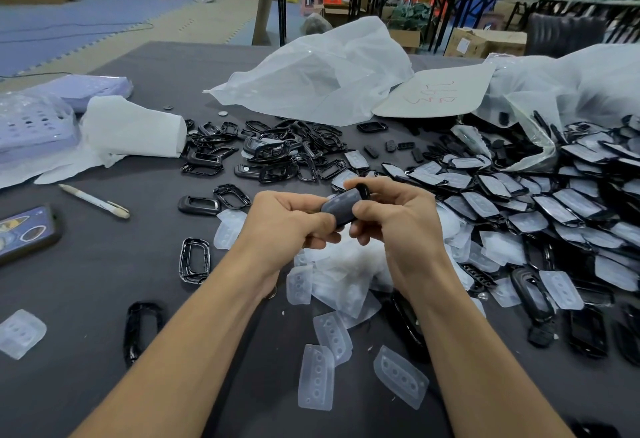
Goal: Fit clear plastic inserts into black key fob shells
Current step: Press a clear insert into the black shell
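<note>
Fingers: curled on both sides around one black key fob shell [341, 209]. The left hand [287, 219] grips its lower left end and the right hand [398, 226] grips its upper right end.
Thumbs: the left thumb [322, 221] lies across the lower end of the face. The right thumb [363, 209] presses on the face near the middle.
Held shell: at the centre of the frame, lifted off the table [104, 264] and tilted up to the right. Its greyish face is toward the camera, and the black rim shows past the right fingertips. Whether an insert sits fully inside, I cannot tell.
Clear inserts [346, 278]: a loose heap directly below the hands, with single ones lower in the frame.
Empty shells [277, 153]: a scattered pile above the hands, upper centre.
Covered shells [554, 202]: a big overlapping heap at the right side, each with a cloudy face.
Other things: a pen [93, 200] and a phone [27, 229] at the left edge, and a plastic bag [322, 74] in the upper centre.
</note>
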A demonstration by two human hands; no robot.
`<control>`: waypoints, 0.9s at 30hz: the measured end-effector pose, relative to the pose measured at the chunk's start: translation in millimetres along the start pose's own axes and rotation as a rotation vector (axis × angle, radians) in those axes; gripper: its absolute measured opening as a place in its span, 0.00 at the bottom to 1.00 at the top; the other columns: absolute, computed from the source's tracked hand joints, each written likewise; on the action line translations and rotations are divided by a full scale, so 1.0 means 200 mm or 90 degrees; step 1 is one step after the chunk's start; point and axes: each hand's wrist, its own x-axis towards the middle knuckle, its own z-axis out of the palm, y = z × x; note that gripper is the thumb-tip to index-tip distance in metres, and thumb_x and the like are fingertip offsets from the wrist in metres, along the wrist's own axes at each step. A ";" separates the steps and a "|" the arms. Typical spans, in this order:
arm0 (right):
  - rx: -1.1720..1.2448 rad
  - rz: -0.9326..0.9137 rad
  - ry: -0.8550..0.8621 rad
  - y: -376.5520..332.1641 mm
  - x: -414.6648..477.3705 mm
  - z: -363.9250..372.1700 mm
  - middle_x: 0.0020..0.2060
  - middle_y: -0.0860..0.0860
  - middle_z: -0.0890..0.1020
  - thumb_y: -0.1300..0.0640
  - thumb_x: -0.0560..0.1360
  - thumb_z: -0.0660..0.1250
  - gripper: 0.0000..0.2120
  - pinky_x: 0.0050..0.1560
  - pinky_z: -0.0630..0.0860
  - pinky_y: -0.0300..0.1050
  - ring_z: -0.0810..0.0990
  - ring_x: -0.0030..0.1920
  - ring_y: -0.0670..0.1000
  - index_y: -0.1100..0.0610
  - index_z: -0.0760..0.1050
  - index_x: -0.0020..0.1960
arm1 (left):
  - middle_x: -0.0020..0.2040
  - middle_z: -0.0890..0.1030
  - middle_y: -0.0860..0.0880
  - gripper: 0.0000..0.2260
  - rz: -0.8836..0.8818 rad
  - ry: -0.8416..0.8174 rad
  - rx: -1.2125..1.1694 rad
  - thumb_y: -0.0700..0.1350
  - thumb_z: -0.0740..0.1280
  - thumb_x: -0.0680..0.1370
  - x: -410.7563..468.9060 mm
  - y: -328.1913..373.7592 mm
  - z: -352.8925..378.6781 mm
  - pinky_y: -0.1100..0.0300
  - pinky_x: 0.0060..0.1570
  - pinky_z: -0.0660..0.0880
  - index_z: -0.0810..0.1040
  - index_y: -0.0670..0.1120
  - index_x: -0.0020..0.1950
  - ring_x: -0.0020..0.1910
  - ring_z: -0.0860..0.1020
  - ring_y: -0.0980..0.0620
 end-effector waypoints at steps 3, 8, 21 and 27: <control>0.002 -0.001 0.017 0.00 0.00 0.00 0.31 0.58 0.82 0.76 0.72 0.65 0.17 0.27 0.72 0.40 0.75 0.25 0.51 0.58 0.86 0.46 | 0.41 0.88 0.43 0.12 0.005 -0.029 0.000 0.30 0.71 0.76 0.00 0.00 0.00 0.66 0.37 0.78 0.89 0.45 0.50 0.39 0.85 0.53; -0.040 -0.014 0.056 0.00 0.01 -0.02 0.29 0.54 0.82 0.75 0.72 0.65 0.17 0.27 0.71 0.39 0.75 0.26 0.50 0.57 0.86 0.47 | 0.49 0.89 0.44 0.20 -0.042 -0.116 -0.019 0.27 0.64 0.76 0.00 0.00 -0.03 0.65 0.44 0.80 0.88 0.46 0.55 0.50 0.87 0.50; -0.074 -0.035 0.054 0.01 0.00 0.01 0.27 0.57 0.80 0.66 0.69 0.67 0.13 0.27 0.71 0.38 0.75 0.26 0.50 0.54 0.87 0.46 | 0.40 0.87 0.41 0.09 -0.056 -0.036 0.012 0.33 0.68 0.77 0.00 -0.01 0.01 0.65 0.36 0.79 0.89 0.41 0.47 0.37 0.85 0.51; -0.140 -0.070 0.075 0.02 -0.01 0.02 0.28 0.50 0.81 0.58 0.73 0.73 0.04 0.30 0.71 0.41 0.74 0.25 0.49 0.53 0.84 0.40 | 0.38 0.87 0.41 0.10 -0.035 -0.021 0.030 0.33 0.69 0.76 0.00 -0.02 0.03 0.66 0.33 0.78 0.89 0.44 0.43 0.36 0.86 0.51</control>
